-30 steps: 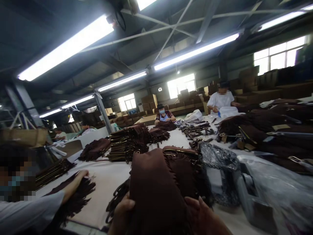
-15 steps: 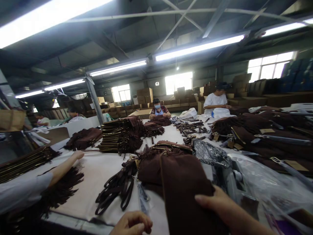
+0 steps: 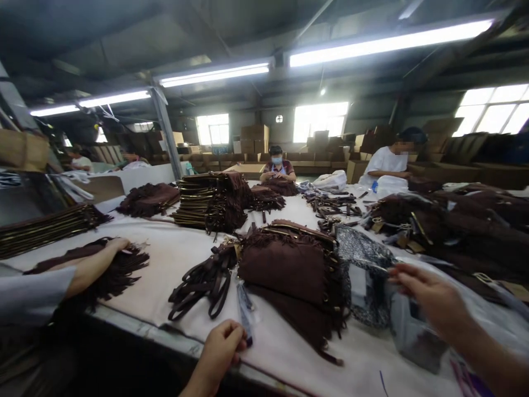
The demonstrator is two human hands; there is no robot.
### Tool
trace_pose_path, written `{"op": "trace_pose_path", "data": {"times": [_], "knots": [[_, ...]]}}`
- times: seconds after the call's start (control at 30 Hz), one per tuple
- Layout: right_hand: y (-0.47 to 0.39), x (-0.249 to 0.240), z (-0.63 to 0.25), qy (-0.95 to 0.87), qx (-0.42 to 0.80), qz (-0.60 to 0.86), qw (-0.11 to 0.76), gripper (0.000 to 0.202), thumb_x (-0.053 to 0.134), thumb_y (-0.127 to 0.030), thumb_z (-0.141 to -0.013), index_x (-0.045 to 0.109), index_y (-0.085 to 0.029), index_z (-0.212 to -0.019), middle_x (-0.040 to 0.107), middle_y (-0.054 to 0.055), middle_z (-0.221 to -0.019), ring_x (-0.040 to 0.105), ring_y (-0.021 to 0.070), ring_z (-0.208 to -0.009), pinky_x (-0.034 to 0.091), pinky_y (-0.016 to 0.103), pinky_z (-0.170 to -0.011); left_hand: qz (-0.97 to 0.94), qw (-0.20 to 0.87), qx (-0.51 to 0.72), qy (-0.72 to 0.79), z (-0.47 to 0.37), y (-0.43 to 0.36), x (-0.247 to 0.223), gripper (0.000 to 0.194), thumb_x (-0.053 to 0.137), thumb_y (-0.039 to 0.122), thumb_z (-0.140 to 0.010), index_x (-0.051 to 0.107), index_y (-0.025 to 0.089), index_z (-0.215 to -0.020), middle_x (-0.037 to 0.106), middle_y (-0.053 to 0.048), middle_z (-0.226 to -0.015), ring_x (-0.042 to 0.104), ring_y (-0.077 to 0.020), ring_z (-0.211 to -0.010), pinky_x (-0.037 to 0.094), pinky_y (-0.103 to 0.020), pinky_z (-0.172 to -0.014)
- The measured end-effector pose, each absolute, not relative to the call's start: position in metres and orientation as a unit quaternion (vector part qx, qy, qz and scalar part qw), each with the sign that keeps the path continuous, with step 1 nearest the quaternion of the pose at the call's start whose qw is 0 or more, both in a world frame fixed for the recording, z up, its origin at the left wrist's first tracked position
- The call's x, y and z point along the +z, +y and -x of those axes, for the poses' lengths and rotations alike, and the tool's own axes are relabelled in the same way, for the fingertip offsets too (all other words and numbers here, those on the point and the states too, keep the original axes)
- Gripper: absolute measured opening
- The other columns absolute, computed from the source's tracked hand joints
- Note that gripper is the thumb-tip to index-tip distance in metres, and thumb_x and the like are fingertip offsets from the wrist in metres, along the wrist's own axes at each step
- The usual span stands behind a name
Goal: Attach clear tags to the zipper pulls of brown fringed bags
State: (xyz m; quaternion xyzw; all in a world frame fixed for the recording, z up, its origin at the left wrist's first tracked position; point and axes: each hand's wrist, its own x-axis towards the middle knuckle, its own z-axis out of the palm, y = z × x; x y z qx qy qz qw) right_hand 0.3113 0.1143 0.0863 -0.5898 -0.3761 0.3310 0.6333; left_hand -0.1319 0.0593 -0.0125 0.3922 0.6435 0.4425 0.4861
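Observation:
My left hand (image 3: 225, 342) is closed in a loose fist above the table's front edge; what it holds, if anything, is hidden. Right by its fingers lies a dark strap in clear plastic (image 3: 243, 309). On the right, my right hand (image 3: 421, 286) pinches at the edge of a black-speckled plastic bag (image 3: 363, 251), slightly blurred. Between my hands a stack of dark brown fringed bags (image 3: 285, 264) rests on the table, the lowest flap spread toward me. Left of the stack is a bundle of brown straps (image 3: 202, 281).
At left, a co-worker's hand (image 3: 118, 245) reaches over a fringed brown piece (image 3: 124, 270). Stacked zippered bags (image 3: 210, 201) stand farther back. Brown goods (image 3: 450, 220) and a clear plastic sheet (image 3: 491, 314) cover the right side. Two people sit across the table (image 3: 157, 275).
My right hand has let go of the brown bag flap and moved right to the speckled plastic. The flap now lies down. The co-worker's hand has moved down onto the fringed piece.

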Motion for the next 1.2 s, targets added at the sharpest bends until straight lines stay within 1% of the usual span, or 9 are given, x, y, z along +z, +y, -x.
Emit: {"op": "trace_pose_path", "data": {"times": [0.13, 0.3, 0.4, 0.53, 0.63, 0.83, 0.93, 1.03, 1.2], "knots": [[0.106, 0.020, -0.227, -0.604, 0.274, 0.594, 0.456, 0.027, 0.068, -0.033, -0.070, 0.074, -0.021, -0.094, 0.074, 0.007, -0.096, 0.066, 0.0254, -0.093, 0.050, 0.038, -0.088, -0.427, 0.449, 0.422, 0.661, 0.128, 0.058, -0.013, 0.030, 0.065, 0.046, -0.073, 0.059, 0.017, -0.066, 0.060, -0.001, -0.055, 0.047, -0.0115, -0.047, 0.031, -0.020, -0.043], [0.110, -0.004, -0.199, -0.719, 0.141, 0.604, 0.314, 0.029, 0.055, -0.022, -0.078, 0.071, -0.017, -0.102, 0.070, 0.011, -0.103, 0.062, 0.0265, -0.099, 0.045, 0.038, -0.091, -0.497, 0.426, 0.414, 0.632, 0.133, 0.045, -0.010, 0.036, 0.062, 0.053, -0.075, 0.059, 0.019, -0.067, 0.053, 0.002, -0.055, 0.045, -0.0124, -0.051, 0.034, -0.022, -0.049], [0.106, -0.001, -0.198, -0.743, 0.124, 0.604, 0.261, 0.022, 0.051, -0.023, -0.083, 0.071, -0.018, -0.090, 0.070, 0.010, -0.091, 0.063, 0.0248, -0.090, 0.045, 0.035, -0.085, -0.519, 0.389, 0.411, 0.641, 0.130, 0.040, -0.008, 0.034, 0.062, 0.051, -0.077, 0.059, 0.019, -0.065, 0.050, 0.003, -0.054, 0.045, -0.0132, -0.053, 0.035, -0.023, -0.052], [0.083, 0.010, -0.186, -0.722, 0.199, 0.588, 0.305, 0.030, 0.047, -0.034, -0.090, 0.064, -0.021, -0.070, 0.065, 0.004, -0.071, 0.060, 0.0195, -0.070, 0.043, 0.029, -0.068, -0.485, 0.389, 0.439, 0.649, 0.116, 0.041, -0.011, 0.029, 0.065, 0.048, -0.074, 0.061, 0.020, -0.065, 0.055, 0.001, -0.055, 0.053, -0.0166, -0.057, 0.039, -0.024, -0.055], [0.063, 0.015, -0.176, -0.679, 0.300, 0.575, 0.344, 0.038, 0.044, -0.041, -0.092, 0.056, -0.021, -0.062, 0.057, 0.000, -0.059, 0.055, 0.0162, -0.057, 0.041, 0.026, -0.055, -0.451, 0.414, 0.495, 0.617, 0.111, 0.052, -0.010, 0.019, 0.070, 0.038, -0.072, 0.067, 0.020, -0.078, 0.063, -0.001, -0.064, 0.059, -0.0188, -0.062, 0.043, -0.025, -0.057], [0.066, 0.025, -0.203, -0.526, 0.423, 0.577, 0.460, 0.028, 0.067, -0.048, -0.076, 0.068, -0.020, -0.081, 0.060, -0.001, -0.058, 0.054, 0.0149, -0.054, 0.046, 0.024, -0.052, -0.438, 0.256, 0.608, 0.611, 0.135, 0.106, 0.015, 0.019, 0.070, 0.021, -0.071, 0.069, 0.019, -0.089, 0.067, -0.009, -0.095, 0.061, -0.0222, -0.093, 0.045, -0.028, -0.085], [0.085, 0.032, -0.219, -0.385, 0.484, 0.539, 0.572, 0.029, 0.079, -0.040, -0.066, 0.068, -0.020, -0.085, 0.064, -0.001, -0.061, 0.056, 0.0133, -0.053, 0.049, 0.021, -0.049, -0.466, 0.313, 0.574, 0.596, 0.138, 0.130, 0.024, 0.015, 0.071, 0.020, -0.071, 0.070, 0.019, -0.085, 0.068, -0.008, -0.091, 0.060, -0.0218, -0.091, 0.043, -0.029, -0.088], [0.095, 0.029, -0.219, -0.225, 0.534, 0.483, 0.656, 0.027, 0.080, -0.025, -0.063, 0.065, -0.022, -0.085, 0.068, -0.002, -0.073, 0.063, 0.0118, -0.060, 0.055, 0.018, -0.053, -0.463, 0.363, 0.546, 0.596, 0.130, 0.147, 0.021, 0.009, 0.074, 0.020, -0.067, 0.069, 0.018, -0.074, 0.068, -0.007, -0.077, 0.061, -0.0218, -0.080, 0.043, -0.029, -0.080], [0.078, -0.002, -0.201, -0.124, 0.600, 0.493, 0.617, 0.027, 0.076, -0.011, -0.066, 0.062, -0.021, -0.087, 0.069, -0.001, -0.079, 0.068, 0.0132, -0.065, 0.059, 0.021, -0.056, -0.417, 0.432, 0.507, 0.619, 0.127, 0.160, 0.006, 0.011, 0.072, 0.023, -0.070, 0.063, 0.017, -0.068, 0.062, -0.003, -0.060, 0.057, -0.0175, -0.062, 0.041, -0.026, -0.061]]}}
